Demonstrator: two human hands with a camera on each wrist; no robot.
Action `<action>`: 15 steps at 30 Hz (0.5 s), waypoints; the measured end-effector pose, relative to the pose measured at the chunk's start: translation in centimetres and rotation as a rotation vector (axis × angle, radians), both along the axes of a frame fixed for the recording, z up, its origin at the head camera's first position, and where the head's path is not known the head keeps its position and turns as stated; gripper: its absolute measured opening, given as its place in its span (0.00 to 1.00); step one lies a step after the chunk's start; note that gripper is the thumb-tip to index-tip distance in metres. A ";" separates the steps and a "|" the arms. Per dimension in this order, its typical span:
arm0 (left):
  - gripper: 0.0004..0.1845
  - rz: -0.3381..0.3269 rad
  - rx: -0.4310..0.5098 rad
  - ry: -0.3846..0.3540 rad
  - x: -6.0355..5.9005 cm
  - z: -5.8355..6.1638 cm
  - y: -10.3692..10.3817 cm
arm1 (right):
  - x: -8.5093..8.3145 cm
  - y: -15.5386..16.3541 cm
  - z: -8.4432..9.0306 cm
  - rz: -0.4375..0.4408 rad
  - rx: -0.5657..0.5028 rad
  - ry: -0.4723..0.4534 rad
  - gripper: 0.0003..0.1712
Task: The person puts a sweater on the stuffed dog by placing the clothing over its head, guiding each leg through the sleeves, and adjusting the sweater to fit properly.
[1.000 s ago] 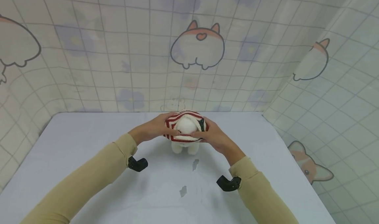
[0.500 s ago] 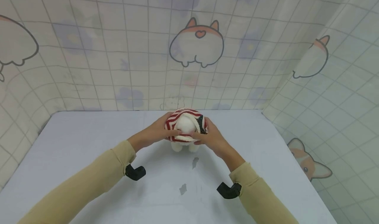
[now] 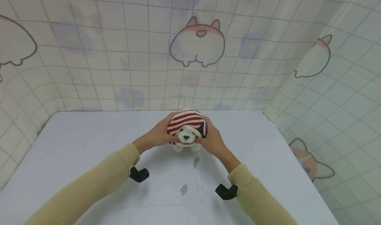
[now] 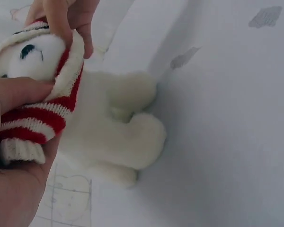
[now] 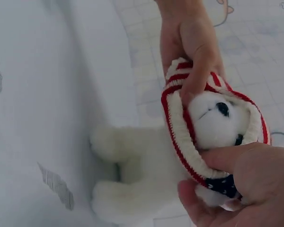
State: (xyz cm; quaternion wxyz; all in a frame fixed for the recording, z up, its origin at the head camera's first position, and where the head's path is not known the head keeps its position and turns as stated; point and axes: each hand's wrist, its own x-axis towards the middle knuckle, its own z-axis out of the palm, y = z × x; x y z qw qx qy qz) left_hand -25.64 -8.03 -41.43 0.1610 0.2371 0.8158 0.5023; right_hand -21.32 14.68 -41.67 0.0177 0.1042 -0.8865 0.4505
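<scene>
my left hand and right hand each pinch the rim of the striped hat, thumbs inside the cuff. between my palms, the plush dog stands on the table. judged progress: hat covers the crown, face exposed; seating it lower remains.

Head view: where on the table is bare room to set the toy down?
Bare table lies left of the left hand, and right of the right hand toward the curtain. Crowded: the middle, where both hands grip the plush dog and its striped sweater.
</scene>
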 end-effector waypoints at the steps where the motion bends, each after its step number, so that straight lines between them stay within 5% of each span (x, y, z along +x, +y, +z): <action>1: 0.48 0.008 -0.031 0.031 -0.1 0.0 -0.1 | -0.1 0.1 0.0 0.012 0.034 0.050 0.52; 5: 0.46 0.027 -0.089 0.120 -0.6 0.4 -0.6 | -0.2 0.6 0.5 0.097 0.103 0.171 0.57; 9: 0.43 0.036 -0.100 0.134 -0.8 0.9 -0.9 | -0.4 1.3 1.2 0.168 0.112 0.173 0.55; 15: 0.41 0.039 -0.119 0.233 -0.6 1.4 -0.9 | -1.1 1.7 1.9 0.157 0.135 0.202 0.44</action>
